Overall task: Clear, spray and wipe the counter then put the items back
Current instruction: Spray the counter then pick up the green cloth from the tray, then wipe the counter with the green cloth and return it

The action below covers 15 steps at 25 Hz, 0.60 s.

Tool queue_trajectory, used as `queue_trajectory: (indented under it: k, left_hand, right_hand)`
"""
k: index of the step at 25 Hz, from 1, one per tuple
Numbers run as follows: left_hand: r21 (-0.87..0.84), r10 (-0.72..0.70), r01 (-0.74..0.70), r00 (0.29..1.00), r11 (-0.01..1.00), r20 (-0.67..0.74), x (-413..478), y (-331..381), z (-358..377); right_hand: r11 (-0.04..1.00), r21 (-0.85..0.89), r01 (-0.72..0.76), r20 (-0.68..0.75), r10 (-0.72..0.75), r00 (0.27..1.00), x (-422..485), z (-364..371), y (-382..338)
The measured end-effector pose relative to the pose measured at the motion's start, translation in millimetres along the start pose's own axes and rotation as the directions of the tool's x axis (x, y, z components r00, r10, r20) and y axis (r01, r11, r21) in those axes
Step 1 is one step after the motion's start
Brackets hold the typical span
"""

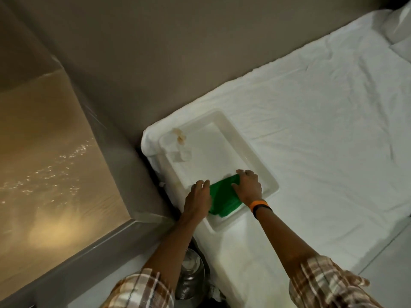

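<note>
Both hands, left hand [198, 194] and right hand [248, 185], are resting on the green cloth [222, 197], 1 at each side; whether they are gripping or only pressing it, I cannot tell. The cloth is lying in the white tray [233, 125] on the bed [322, 130]. Droplets are glinting on the table [44, 152], so clearing and spraying look done, with wiping and returning items probably still left.

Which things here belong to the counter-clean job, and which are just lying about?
Job:
- green cloth, held by left hand and right hand
- white tray
- clear container in the tray, blurred
- counter

Lying about:
- bed sheet
- pillow
- glass jar beside the bed
</note>
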State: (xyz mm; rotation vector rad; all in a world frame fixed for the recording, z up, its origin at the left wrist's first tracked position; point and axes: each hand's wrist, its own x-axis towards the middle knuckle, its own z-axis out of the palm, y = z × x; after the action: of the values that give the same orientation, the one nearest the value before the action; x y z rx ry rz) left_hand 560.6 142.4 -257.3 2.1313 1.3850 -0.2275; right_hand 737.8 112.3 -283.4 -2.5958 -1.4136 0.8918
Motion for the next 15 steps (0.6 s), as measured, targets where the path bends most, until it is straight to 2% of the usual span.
queue_trajectory:
  k: [2, 5, 9, 12, 15]
  left_hand:
    - [0.024, 0.007, -0.007, 1.0, 1.0, 0.006, 16.1, -3.3, 25.7]
    - [0.079, 0.012, -0.009, 0.999, 0.997, -0.033, 29.3, -1.3, 41.9]
    - [-0.231, -0.081, 0.071, 0.996, 0.97, -0.034, 17.2, 7.9, 14.2]
    - [-0.461, -0.132, 0.048, 0.979, 0.886, -0.152, -35.1, 25.4, -41.2]
    - [-0.516, -0.062, -0.118, 0.946, 0.848, -0.318, -98.6, 39.6, -106.5]
  right_hand:
    - [0.996, -0.07, -0.05, -0.023, 0.049, 0.999, 9.5, 15.9, 7.4]
    - [0.974, 0.127, -0.19, -0.05, 0.197, 0.979, 19.0, 24.0, 10.2]
    - [0.881, 0.453, -0.139, -0.087, 0.198, 0.976, 2.6, 0.6, 3.4]
    - [0.647, 0.756, -0.095, -0.084, 0.24, 0.967, -45.0, -44.5, -24.0]
    - [0.37, 0.929, -0.023, -0.064, 0.222, 0.973, -93.9, -95.7, -57.7]
